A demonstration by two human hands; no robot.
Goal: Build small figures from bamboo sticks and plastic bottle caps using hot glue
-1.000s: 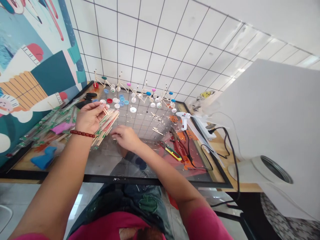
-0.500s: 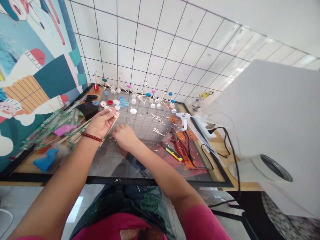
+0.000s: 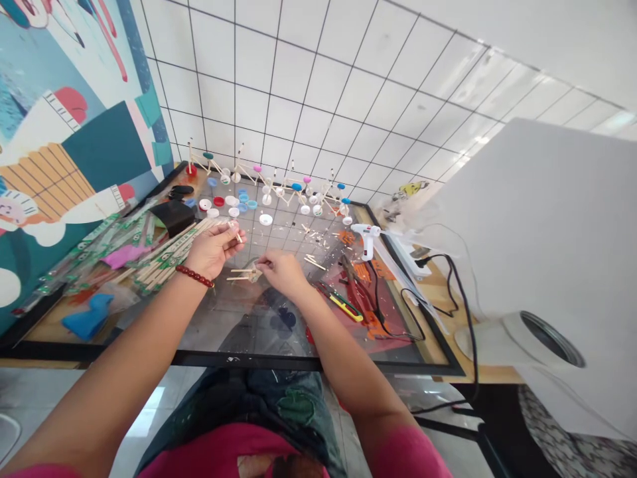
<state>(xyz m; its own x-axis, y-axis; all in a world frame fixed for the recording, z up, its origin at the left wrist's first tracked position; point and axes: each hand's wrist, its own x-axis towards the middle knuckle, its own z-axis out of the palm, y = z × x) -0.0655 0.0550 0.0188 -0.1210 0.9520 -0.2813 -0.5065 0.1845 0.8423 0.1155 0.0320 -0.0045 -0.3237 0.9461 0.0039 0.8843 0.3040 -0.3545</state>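
My left hand (image 3: 213,249), with a red bead bracelet on its wrist, is closed on a short wooden stick (image 3: 239,237) whose end shows past the fingertips. Lower and to the right, my right hand (image 3: 283,271) pinches the edge of a small stick piece (image 3: 245,273). Two pale sticks point left from it, and a whitish part sits by my fingers. Its exact make is too small to tell. Left of my left hand lie wooden chopsticks (image 3: 166,255), several in green-printed wrappers.
Stick figures with bottle-cap feet (image 3: 305,208) line the table's back edge. Loose caps (image 3: 243,198) lie before them. To the right are a white glue gun (image 3: 367,240), red-handled pliers (image 3: 357,285), a yellow cutter (image 3: 345,307) and a black cable (image 3: 381,318). Blue plastic (image 3: 88,318) lies front left.
My right hand has moved right, and the small stick piece now shows at its fingertips. My left hand has shifted slightly right; the stick in its fingers now points down and right.
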